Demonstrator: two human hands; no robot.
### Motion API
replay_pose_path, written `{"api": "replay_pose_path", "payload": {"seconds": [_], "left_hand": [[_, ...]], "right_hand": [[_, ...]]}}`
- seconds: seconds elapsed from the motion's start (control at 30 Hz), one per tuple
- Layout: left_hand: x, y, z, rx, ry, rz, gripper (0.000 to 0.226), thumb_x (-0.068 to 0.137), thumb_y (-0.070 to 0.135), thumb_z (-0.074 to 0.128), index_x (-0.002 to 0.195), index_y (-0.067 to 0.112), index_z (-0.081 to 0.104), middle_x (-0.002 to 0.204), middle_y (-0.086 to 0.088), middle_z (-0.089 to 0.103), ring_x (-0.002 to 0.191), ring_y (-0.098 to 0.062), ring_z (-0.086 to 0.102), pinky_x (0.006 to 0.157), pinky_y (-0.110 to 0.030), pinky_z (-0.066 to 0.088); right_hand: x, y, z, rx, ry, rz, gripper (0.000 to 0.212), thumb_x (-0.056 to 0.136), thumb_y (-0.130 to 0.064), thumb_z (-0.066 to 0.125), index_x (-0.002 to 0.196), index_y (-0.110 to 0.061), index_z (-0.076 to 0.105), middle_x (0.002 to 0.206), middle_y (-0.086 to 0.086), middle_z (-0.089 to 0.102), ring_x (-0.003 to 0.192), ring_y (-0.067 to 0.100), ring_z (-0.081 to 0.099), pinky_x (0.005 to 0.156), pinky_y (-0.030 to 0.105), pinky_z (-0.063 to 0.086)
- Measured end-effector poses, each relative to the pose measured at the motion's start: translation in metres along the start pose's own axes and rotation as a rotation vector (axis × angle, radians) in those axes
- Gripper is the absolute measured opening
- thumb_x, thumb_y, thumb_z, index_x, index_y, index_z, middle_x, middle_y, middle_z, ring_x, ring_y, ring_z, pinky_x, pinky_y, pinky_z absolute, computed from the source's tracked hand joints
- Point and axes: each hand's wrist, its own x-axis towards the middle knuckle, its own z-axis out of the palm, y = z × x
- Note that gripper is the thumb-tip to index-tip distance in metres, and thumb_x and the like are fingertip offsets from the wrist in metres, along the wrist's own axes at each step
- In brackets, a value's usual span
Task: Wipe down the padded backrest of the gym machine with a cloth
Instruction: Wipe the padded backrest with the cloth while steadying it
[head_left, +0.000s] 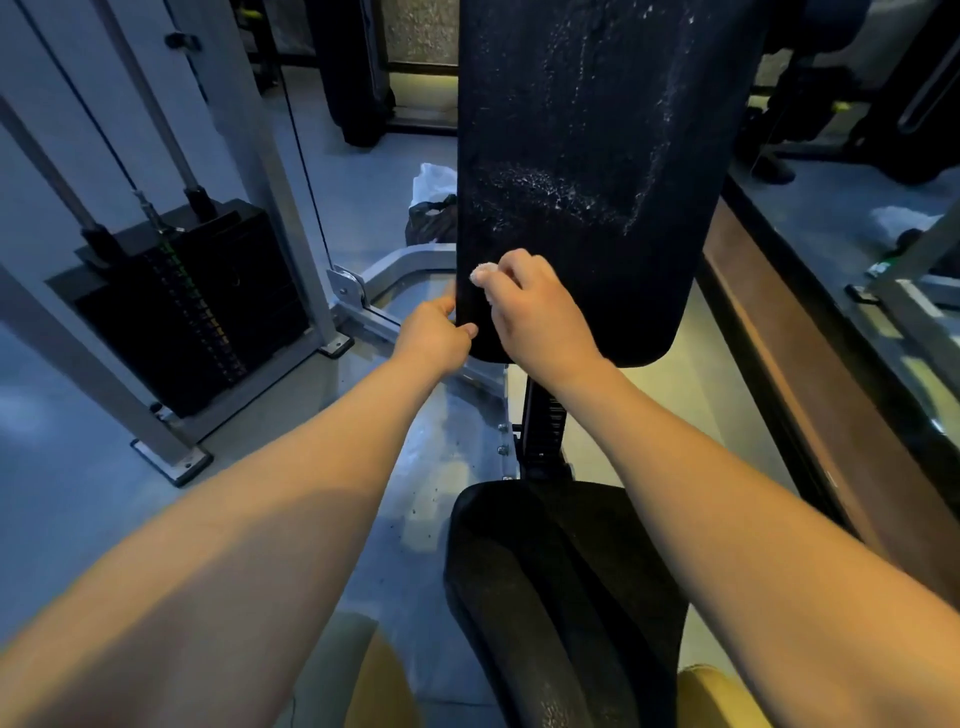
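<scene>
The black padded backrest (597, 156) stands upright in the middle of the view, streaked with white foamy residue across its upper and middle face. My right hand (535, 306) presses on its lower left part, closed around a small white cloth (480, 273) that shows only as a wad past my fingers. My left hand (436, 335) pinches the pad's lower left edge, thumb on the front. Below the pad lies the black seat (561, 597).
A black weight stack (197, 301) in a grey steel frame (291, 208) stands at the left. A white and a black bag (434, 202) lie on the floor behind the pad. A brown ledge (779, 364) and more machines are at the right.
</scene>
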Motion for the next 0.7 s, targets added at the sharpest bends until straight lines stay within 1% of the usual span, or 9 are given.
{"api": "replay_pose_path", "payload": {"seconds": [0.07,0.17,0.27,0.33,0.4,0.47,0.53,0.6,0.7], "left_hand": [[-0.003,-0.01,-0.001,-0.051,-0.019,-0.087,0.061,0.095,0.016,0.06,0.153,0.022,0.042,0.132,-0.013,0.066,0.11,-0.032,0.067,0.093,-0.04,0.057],[-0.011,-0.027,-0.009,-0.09,0.036,-0.165,0.052,0.092,0.01,0.057,0.144,0.013,0.055,0.131,-0.01,0.066,0.086,-0.022,0.065,0.072,-0.029,0.051],[-0.014,-0.036,-0.022,-0.194,0.105,-0.184,0.026,0.092,0.009,0.057,0.113,0.013,0.072,0.115,-0.01,0.073,0.082,-0.021,0.058,0.073,-0.029,0.047],[-0.017,-0.038,-0.03,-0.255,0.141,-0.19,0.014,0.091,0.007,0.059,0.092,0.012,0.073,0.102,-0.013,0.075,0.08,-0.022,0.057,0.076,-0.031,0.048],[-0.017,-0.039,-0.035,-0.276,0.16,-0.195,0.017,0.09,0.005,0.057,0.092,0.004,0.074,0.095,-0.014,0.075,0.078,-0.022,0.058,0.079,-0.034,0.051],[-0.018,-0.039,-0.038,-0.301,0.167,-0.194,0.02,0.091,0.007,0.054,0.094,0.001,0.073,0.087,-0.01,0.075,0.076,-0.021,0.059,0.077,-0.035,0.052],[-0.019,-0.039,-0.039,-0.321,0.165,-0.183,0.019,0.093,0.009,0.053,0.089,0.006,0.072,0.084,-0.005,0.074,0.077,-0.02,0.061,0.074,-0.032,0.05],[-0.021,-0.041,-0.039,-0.33,0.163,-0.169,0.021,0.094,0.007,0.051,0.089,0.011,0.071,0.084,-0.003,0.073,0.075,-0.015,0.062,0.071,-0.027,0.048],[-0.027,-0.042,-0.037,-0.333,0.178,-0.151,0.021,0.095,0.006,0.05,0.097,0.01,0.071,0.091,-0.004,0.071,0.078,-0.013,0.061,0.077,-0.029,0.052]], "right_hand": [[0.018,0.001,-0.008,-0.008,0.065,0.056,0.026,0.091,0.003,0.056,0.111,-0.008,0.068,0.102,0.014,0.055,0.087,0.031,0.049,0.061,0.04,0.048],[0.031,-0.006,-0.001,0.032,0.165,0.142,0.03,0.093,0.005,0.056,0.117,-0.009,0.068,0.103,0.013,0.055,0.088,0.03,0.049,0.07,0.038,0.048],[-0.002,-0.016,0.017,0.045,-0.025,0.026,0.039,0.089,0.008,0.058,0.124,-0.006,0.064,0.105,0.014,0.055,0.089,0.03,0.048,0.065,0.046,0.051],[-0.016,-0.016,0.018,0.002,-0.183,-0.067,0.039,0.086,0.006,0.063,0.123,-0.006,0.063,0.106,0.012,0.052,0.09,0.029,0.045,0.056,0.046,0.051],[0.0,-0.012,0.008,-0.019,-0.185,-0.072,0.034,0.086,0.005,0.064,0.116,-0.011,0.065,0.106,0.011,0.05,0.091,0.029,0.045,0.054,0.045,0.051],[0.027,-0.01,-0.001,-0.02,-0.041,0.009,0.032,0.088,0.006,0.06,0.112,-0.014,0.067,0.104,0.01,0.052,0.091,0.029,0.046,0.057,0.041,0.049],[0.041,-0.012,-0.003,-0.017,0.081,0.086,0.036,0.088,0.009,0.057,0.114,-0.013,0.067,0.103,0.01,0.054,0.089,0.028,0.046,0.058,0.037,0.045],[0.025,-0.018,0.008,-0.028,0.013,0.055,0.041,0.085,0.011,0.057,0.119,-0.009,0.064,0.105,0.011,0.054,0.09,0.029,0.046,0.058,0.039,0.046],[-0.025,-0.021,0.025,-0.04,-0.262,-0.06,0.055,0.074,0.01,0.072,0.125,-0.008,0.061,0.115,0.012,0.053,0.098,0.03,0.048,0.056,0.044,0.052]]}}
